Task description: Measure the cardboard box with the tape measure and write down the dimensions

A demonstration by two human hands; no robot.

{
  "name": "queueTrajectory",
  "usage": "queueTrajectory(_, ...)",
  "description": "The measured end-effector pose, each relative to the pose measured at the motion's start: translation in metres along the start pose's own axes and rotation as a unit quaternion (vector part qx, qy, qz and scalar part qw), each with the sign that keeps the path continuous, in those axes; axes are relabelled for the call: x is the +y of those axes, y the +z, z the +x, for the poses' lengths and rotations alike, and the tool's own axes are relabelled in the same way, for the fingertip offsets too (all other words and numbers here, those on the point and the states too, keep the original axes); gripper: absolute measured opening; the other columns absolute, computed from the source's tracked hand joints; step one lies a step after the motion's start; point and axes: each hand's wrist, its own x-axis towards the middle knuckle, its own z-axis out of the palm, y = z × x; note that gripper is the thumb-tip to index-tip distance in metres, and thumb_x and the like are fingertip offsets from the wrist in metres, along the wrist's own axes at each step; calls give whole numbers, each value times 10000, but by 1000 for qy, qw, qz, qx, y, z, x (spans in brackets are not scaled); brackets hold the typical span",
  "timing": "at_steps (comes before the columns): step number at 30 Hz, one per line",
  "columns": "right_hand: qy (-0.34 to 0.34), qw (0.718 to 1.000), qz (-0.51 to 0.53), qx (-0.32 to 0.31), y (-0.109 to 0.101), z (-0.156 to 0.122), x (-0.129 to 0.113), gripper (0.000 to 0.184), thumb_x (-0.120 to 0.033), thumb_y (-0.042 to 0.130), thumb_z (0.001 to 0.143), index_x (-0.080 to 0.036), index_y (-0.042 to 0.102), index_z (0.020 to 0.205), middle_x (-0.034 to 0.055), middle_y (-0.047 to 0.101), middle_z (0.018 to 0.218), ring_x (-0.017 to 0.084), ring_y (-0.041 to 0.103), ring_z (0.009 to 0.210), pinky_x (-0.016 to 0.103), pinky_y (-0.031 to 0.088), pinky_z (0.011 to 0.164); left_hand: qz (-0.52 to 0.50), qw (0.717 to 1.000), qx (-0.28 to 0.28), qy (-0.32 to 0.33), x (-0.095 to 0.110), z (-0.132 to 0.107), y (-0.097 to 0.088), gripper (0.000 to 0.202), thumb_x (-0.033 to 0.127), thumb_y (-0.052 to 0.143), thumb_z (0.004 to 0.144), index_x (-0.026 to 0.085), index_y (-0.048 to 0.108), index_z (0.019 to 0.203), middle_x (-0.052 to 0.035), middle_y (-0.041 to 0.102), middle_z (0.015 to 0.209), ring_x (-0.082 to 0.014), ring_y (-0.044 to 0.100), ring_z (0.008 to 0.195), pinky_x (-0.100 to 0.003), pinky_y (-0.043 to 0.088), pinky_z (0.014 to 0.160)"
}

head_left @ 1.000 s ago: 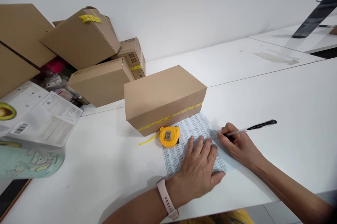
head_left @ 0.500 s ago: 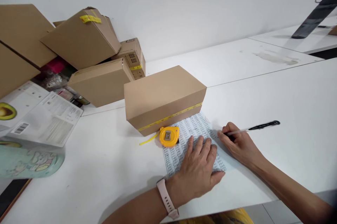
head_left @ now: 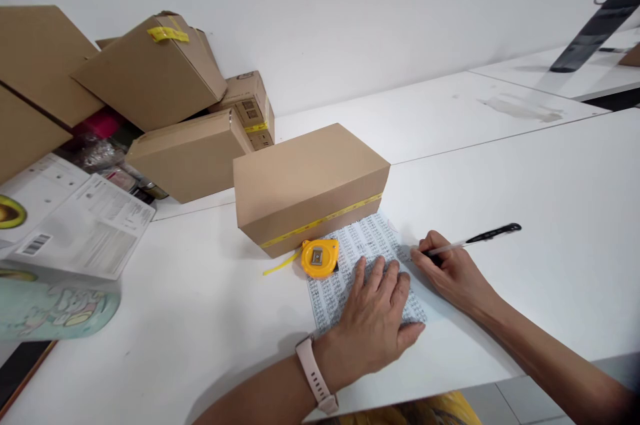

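My left hand [head_left: 375, 318] lies flat on a sheet of paper [head_left: 350, 248] covered in rows of dense handwriting, its fingers extended. In my right hand [head_left: 450, 272] is a pen [head_left: 493, 234] with a clear barrel and a black end. The pen's tip is hidden behind my fingers, near the sheet's right edge. A yellow tape measure [head_left: 325, 268] rests on the sheet's left part, a short length of its blade pulled out to the left. Behind it a closed cardboard box [head_left: 310, 178] with a strip of yellow tape covers the sheet's far edge.
Several cardboard boxes [head_left: 155, 78] are piled at the back left against the wall. A white printed carton [head_left: 90, 225] and a pale green patterned object [head_left: 65, 312] stand at the left. Far right is a dark bottle [head_left: 595, 28] with a loop.
The pen's far end has swung slightly left and up in my right hand. My left hand stays on the paper. The whole view has shifted a little.
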Motion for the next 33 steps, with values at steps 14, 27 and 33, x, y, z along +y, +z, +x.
queueTrajectory(14,3,1000,-23,18,0,1,2,243,-396,562,881,-247,456,721,-55,435,537,114,363,490,257,308,448,2,1000,4,0,-1,0,0,624,535,351,1017,78,425,1436,-170,443,1522,-346,361,1426,-551,251,1195)
queueTrajectory(27,15,999,-28,21,-1,0,3,239,-390,542,900,-247,452,730,-46,455,575,120,378,506,266,316,460,7,1000,6,0,0,0,0,621,535,345,1019,79,431,1431,-174,444,1521,-346,369,1424,-546,256,1193)
queueTrajectory(33,13,999,-26,17,-1,0,0,241,-387,538,895,-249,446,720,-44,453,575,124,382,511,269,319,464,6,1000,4,-1,1,0,1,623,535,338,1021,77,424,1435,-171,442,1524,-344,359,1429,-549,254,1193)
